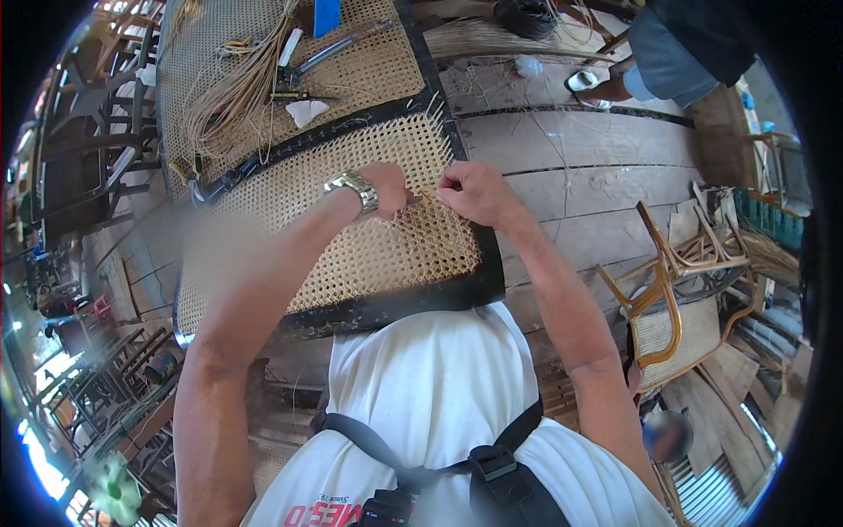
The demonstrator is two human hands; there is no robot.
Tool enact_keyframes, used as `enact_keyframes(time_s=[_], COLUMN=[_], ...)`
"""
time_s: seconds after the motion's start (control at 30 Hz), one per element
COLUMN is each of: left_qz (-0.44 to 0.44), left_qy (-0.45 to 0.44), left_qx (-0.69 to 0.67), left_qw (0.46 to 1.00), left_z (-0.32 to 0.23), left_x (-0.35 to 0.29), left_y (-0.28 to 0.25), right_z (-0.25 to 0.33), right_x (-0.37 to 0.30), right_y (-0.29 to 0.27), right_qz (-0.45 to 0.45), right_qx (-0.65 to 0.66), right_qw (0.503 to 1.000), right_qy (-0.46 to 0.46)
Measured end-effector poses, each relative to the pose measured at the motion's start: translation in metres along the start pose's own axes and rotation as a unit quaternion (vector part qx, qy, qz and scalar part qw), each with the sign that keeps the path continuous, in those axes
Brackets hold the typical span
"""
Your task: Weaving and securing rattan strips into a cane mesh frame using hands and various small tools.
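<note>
Under my hands lies a panel of woven cane webbing (342, 246) in a dark frame (421, 294). Over its right part is my left hand (386, 191), with a metal watch on the wrist. Its fingers are curled down close to the weave, and what they hold is hidden. My right hand (479, 193) is at the panel's right edge, thumb and forefinger pinched together just above the weave. Whatever sits in that pinch is too small to make out. Loose cane ends (436, 114) stick out along the upper right edge of the weave.
Beyond the dark bar, a second cane section bears a bundle of cane strands (230, 110), a metal-shafted tool (338, 50), a white scrap (307, 111) and a blue piece (327, 16). Dark-handled tools (226, 182) lie left. A wooden chair frame (672, 299) stands right; another person (676, 57) is far right.
</note>
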State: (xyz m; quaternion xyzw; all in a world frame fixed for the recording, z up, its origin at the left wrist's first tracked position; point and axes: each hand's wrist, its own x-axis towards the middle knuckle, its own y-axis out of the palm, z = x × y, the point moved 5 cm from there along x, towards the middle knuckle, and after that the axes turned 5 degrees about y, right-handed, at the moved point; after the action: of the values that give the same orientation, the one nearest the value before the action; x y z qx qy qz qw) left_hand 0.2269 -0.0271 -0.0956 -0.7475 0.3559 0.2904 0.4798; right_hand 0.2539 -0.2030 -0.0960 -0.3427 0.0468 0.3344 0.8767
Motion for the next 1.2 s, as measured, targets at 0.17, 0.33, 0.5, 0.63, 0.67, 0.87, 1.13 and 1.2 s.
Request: enact_keyframes(time_s=[0.17, 0.33, 0.5, 0.63, 0.67, 0.87, 1.13, 1.2], left_qz=[0.042, 0.023, -0.109, -0.233, -0.289, -0.233, -0.252, -0.199], left_qy=[-0.017, -0.045, 0.028, -0.001, -0.040, 0.058, 0.141, 0.126], left_qx=[-0.077, -0.148, 0.112, 0.149, 0.151, -0.001, 0.053, 0.028], left_qw=[0.996, 0.988, 0.987, 0.961, 0.944, 0.971, 0.956, 0.971], left_z=[-0.005, -0.006, 0.004, 0.076, 0.095, 0.002, 0.006, 0.006], left_x=[0.000, -0.004, -0.018, -0.049, -0.051, -0.060, -0.016, -0.020], left_y=[0.000, 0.000, -0.016, -0.060, -0.061, -0.062, 0.000, -0.009], right_z=[-0.001, 0.019, 0.015, 0.017, 0.029, 0.042, 0.055, 0.049], right_x=[-0.005, -0.008, 0.003, 0.016, 0.020, 0.002, -0.017, -0.023], right_y=[0.005, 0.013, -0.001, 0.024, 0.023, 0.010, 0.017, 0.028], right_qz=[-0.031, -0.062, 0.065, 0.056, 0.056, 0.109, -0.064, -0.083], right_qx=[-0.010, -0.077, -0.030, -0.163, -0.164, -0.225, -0.228, -0.217], right_qw=[0.997, 0.984, 0.992, 0.972, 0.973, 0.955, 0.966, 0.965], right_qy=[-0.073, -0.145, 0.100, 0.158, 0.154, 0.157, 0.105, 0.123])
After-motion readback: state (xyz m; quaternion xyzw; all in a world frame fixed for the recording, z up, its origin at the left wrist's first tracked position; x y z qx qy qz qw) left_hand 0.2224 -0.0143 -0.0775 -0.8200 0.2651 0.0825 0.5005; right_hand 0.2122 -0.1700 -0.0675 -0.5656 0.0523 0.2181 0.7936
